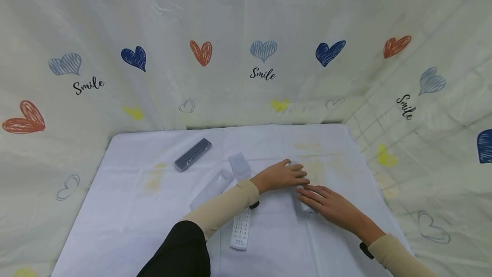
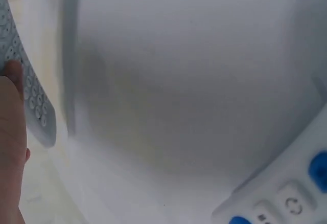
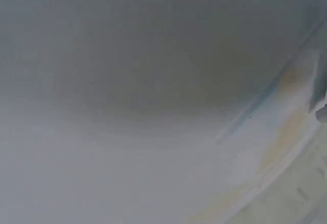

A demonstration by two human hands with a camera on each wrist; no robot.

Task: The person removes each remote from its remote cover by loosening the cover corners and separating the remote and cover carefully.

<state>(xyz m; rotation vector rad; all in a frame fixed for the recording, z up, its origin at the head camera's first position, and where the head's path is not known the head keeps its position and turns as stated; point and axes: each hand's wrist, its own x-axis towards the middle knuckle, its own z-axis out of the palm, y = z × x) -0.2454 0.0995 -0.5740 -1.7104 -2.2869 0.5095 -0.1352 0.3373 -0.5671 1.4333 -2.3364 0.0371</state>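
Observation:
Both hands are at a white remote control (image 1: 307, 209) on the right half of the table. My left hand (image 1: 281, 177) reaches across and lies over its far part. In the left wrist view the keypad of this remote (image 2: 30, 88) shows, tilted, with a digit of the left hand (image 2: 11, 137) on its edge. My right hand (image 1: 327, 203) lays its fingers over the near part, covering most of the remote from above. Only pale tablecloth and part of the curtain show in the right wrist view.
Under the left forearm lies another white remote (image 1: 240, 230). Left of that arm are a long translucent plastic piece (image 1: 212, 188) and a smaller translucent piece (image 1: 240, 166). A dark remote (image 1: 193, 154) lies farther back. A patterned curtain (image 1: 230, 84) borders the table.

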